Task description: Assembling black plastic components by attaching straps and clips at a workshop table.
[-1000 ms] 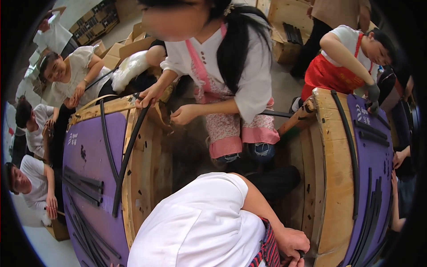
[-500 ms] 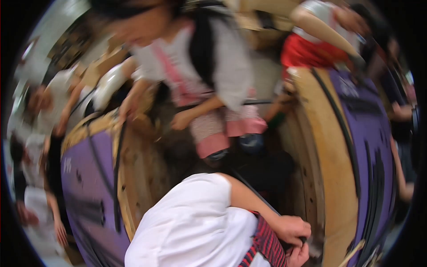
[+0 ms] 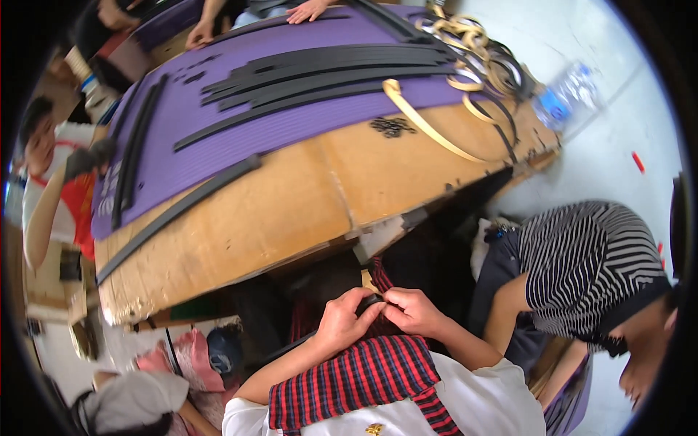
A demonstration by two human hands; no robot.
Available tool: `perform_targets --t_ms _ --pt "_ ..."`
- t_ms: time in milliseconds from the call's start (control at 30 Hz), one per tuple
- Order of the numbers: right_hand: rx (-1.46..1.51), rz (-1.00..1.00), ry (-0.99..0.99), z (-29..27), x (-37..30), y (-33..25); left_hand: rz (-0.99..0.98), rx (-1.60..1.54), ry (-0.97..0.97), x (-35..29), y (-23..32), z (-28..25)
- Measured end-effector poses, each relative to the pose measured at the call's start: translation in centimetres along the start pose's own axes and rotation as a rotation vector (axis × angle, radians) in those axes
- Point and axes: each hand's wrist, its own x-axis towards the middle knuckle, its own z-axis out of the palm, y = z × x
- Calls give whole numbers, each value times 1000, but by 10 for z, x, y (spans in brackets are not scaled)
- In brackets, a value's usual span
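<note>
My left hand (image 3: 345,317) is closed, thumb and fingers pinched on a black strip (image 3: 369,302) just in front of my striped apron. Fingertips of my right hand (image 3: 414,311) press together at the same spot, meeting the left thumb. Most of the strip is covered by my fingers, so its shape is hard to make out. A dark length (image 3: 280,353) shows beside my left forearm; whether it joins the held piece I cannot tell. Just beyond my fingers lies a narrow yellowish piece (image 3: 367,279), partly hidden.
Ahead stands a cardboard-covered table (image 3: 291,196) with a purple mat (image 3: 174,116), long black strips (image 3: 320,69) and coiled cream strips (image 3: 472,36). A plastic bottle (image 3: 567,98) is at the far right. People sit close by: a striped shirt (image 3: 592,258) right, a white sleeve (image 3: 138,396) left.
My view has swung round, bringing the tabletop with its strips in front of me. My hands now appear at the lower middle instead of the lower right, still close together.
</note>
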Motion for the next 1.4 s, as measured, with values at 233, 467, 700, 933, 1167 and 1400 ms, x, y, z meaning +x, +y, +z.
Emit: perform_targets --t_ms 233,467,700,933,1167,1400 --pt "11 78 82 15 -22 8 -43 -69 -169 1 -10 7" --pt "21 101 188 36 -18 13 -39 13 -137 -2 -22 4" --pt "12 44 217 42 -16 10 -6 33 -130 -6 -25 0" --pt "4 -1 163 46 -9 2 -20 12 -81 -11 -17 -11" --pt "98 42 196 50 -11 -4 14 1 -59 -16 -18 -14" --pt "-39 40 273 53 -20 26 88 54 -153 -33 -12 -1"
